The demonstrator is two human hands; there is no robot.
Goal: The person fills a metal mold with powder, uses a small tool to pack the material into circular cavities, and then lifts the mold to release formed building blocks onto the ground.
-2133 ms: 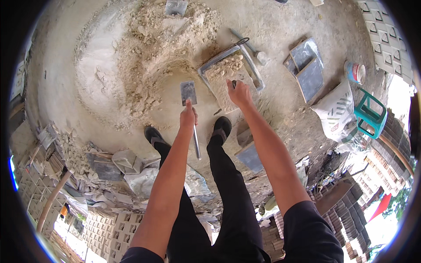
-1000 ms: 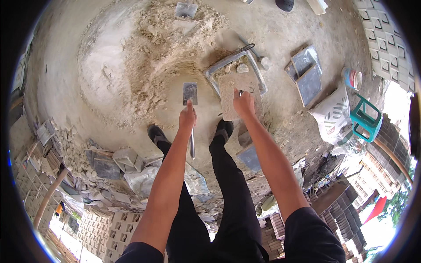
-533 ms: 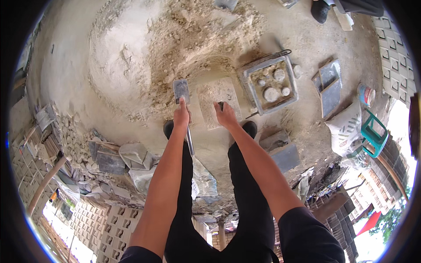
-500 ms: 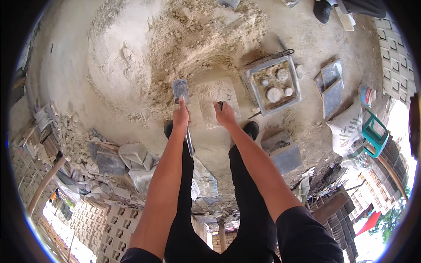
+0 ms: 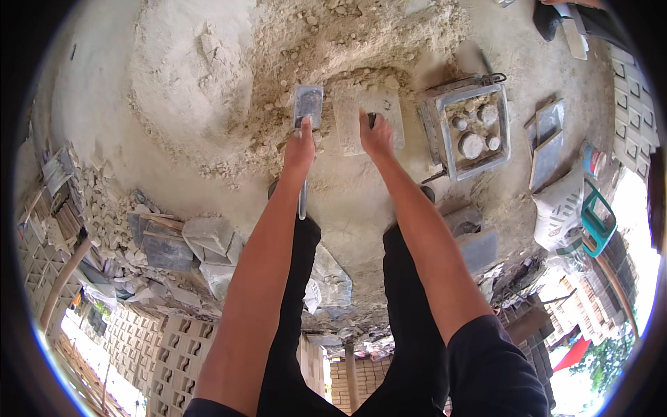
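My left hand [image 5: 300, 149] is closed round the handle of a small flat shovel. Its grey rectangular blade [image 5: 308, 103] points away from me over the pale powdery ground, and the metal shaft runs back beneath my wrist. Beside it, my right hand [image 5: 376, 135] is wrapped round a dark grip on a wide, dusty rectangular float [image 5: 351, 128]. The float lies at the near edge of a heap of loose sandy material [image 5: 326, 52]. To the right stands a square grey mould [image 5: 445, 149] with several round pale pieces inside, bedded in sandy fill.
A pale powder mound [image 5: 184, 69] rises at far left. Grey slabs [image 5: 547, 149], a white sack [image 5: 559, 215] and a green plastic stool [image 5: 599, 219] are at right. Broken blocks [image 5: 208, 240] lie at near left. Another person's dark shoe [image 5: 547, 21] shows at far right.
Both hands have pushed forward, away from me, carrying the shovel and the float toward the heap. The whole view has shifted somewhat, with the mould now further right.
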